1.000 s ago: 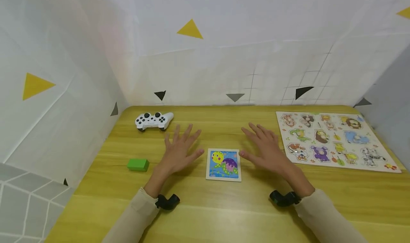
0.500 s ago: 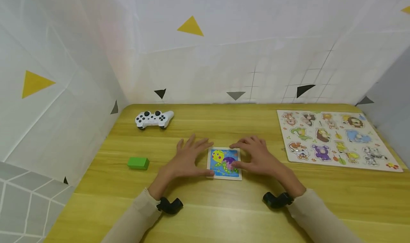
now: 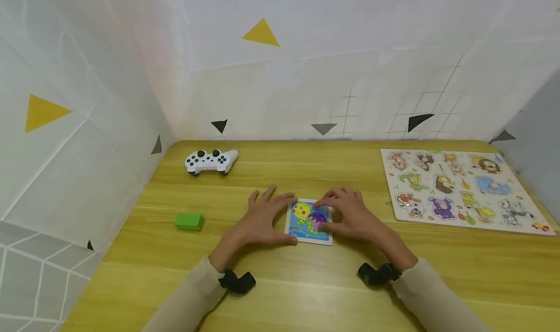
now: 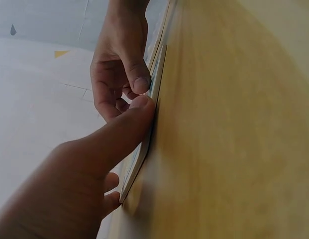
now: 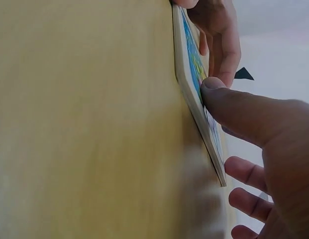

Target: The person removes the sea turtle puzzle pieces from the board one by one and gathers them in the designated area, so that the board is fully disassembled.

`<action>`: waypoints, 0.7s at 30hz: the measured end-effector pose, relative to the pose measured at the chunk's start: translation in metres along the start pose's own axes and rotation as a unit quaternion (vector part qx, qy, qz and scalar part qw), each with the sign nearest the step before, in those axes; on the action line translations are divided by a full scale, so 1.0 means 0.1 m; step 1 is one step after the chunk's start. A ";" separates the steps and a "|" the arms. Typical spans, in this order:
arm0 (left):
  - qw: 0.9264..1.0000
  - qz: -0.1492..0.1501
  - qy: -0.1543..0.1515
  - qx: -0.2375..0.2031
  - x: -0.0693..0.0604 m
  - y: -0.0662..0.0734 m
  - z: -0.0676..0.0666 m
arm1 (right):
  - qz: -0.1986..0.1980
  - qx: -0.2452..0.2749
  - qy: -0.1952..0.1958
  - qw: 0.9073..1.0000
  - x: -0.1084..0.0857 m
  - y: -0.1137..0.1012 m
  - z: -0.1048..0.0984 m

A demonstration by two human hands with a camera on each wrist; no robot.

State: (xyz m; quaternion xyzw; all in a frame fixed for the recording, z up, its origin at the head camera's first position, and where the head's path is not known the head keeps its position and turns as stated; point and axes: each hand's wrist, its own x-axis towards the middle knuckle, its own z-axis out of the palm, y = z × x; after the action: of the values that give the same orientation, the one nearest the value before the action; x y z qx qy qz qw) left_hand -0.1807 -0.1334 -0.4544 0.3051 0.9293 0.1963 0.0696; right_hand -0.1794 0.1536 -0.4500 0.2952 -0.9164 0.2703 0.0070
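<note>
A small square jigsaw puzzle with a pale wooden frame and a turtle picture lies flat on the table. My left hand holds it at its left side, thumb by the near edge and index finger by the far edge. In the left wrist view, that thumb lies against the frame. From the right, my right hand reaches over the picture, bent thumb and index finger apart on its surface. The right wrist view shows the thumb touching the picture. Fingers partly cover the puzzle's corners and right side.
A white game controller lies at the back left of the wooden table. Nearer on the left is a green block. A large animal peg-puzzle board lies on the right. White sheeting rises behind the table.
Both hands have come inward from spread positions beside the puzzle. The left now holds its edges, and the right's thumb and index finger have come onto the picture. The head view has shifted slightly.
</note>
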 end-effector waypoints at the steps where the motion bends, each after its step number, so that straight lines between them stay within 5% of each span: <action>1: 1.000 0.001 0.001 0.000 0.00 0.00 0.01 | 0.001 -0.001 0.000 1.000 -0.01 0.01 0.00; 21: 0.999 0.034 0.030 -0.016 0.05 0.02 0.12 | 0.021 0.007 0.006 1.000 -0.10 0.13 -0.08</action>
State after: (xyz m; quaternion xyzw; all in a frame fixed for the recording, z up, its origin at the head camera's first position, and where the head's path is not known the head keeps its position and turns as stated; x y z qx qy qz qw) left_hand -0.1802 -0.1253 -0.4648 0.3295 0.9167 0.2224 0.0397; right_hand -0.1793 0.1717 -0.4511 0.2741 -0.9206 0.2781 0.0044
